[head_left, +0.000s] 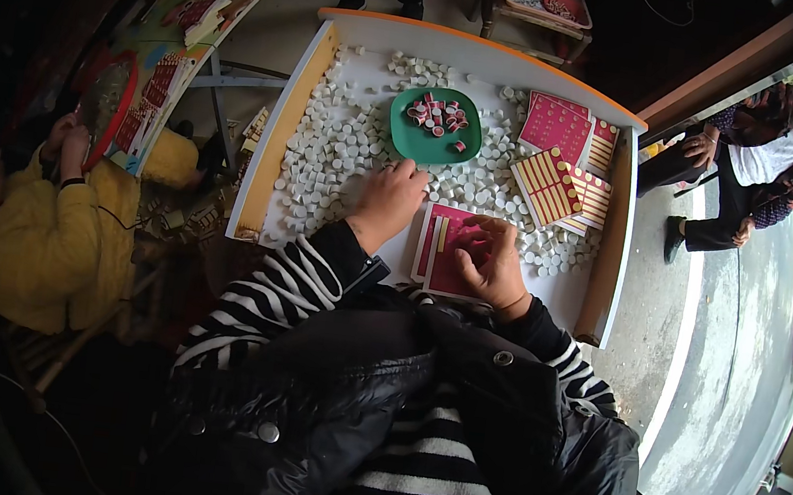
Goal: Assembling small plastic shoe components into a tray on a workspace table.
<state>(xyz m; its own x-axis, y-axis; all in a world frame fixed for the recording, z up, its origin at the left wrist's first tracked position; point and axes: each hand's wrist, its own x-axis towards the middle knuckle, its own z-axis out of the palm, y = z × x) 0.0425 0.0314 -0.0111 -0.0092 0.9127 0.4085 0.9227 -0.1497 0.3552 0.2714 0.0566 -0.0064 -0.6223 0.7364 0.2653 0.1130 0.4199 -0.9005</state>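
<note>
My left hand (390, 204) reaches into the small white caps (334, 152), just below the green tray (435, 127). Its fingers are bent together and pointed down; whatever they pinch is hidden. Over a dark red card (445, 271) at the near edge of the box hangs my right hand (492, 266). Its fingers curve over the card and the thumb stands apart, with nothing visible between them. A pale yellow strip shows at the card's left side, and another card edge peeks out beneath. Small red-topped pieces (443, 116) lie in the green tray.
White caps cover much of the shallow box (484, 40). Red and yellow striped cards (548, 189) lie stacked at its right. A person in yellow (59, 243) works at a colourful table on the left. Another person (752, 171) sits at the right by the road.
</note>
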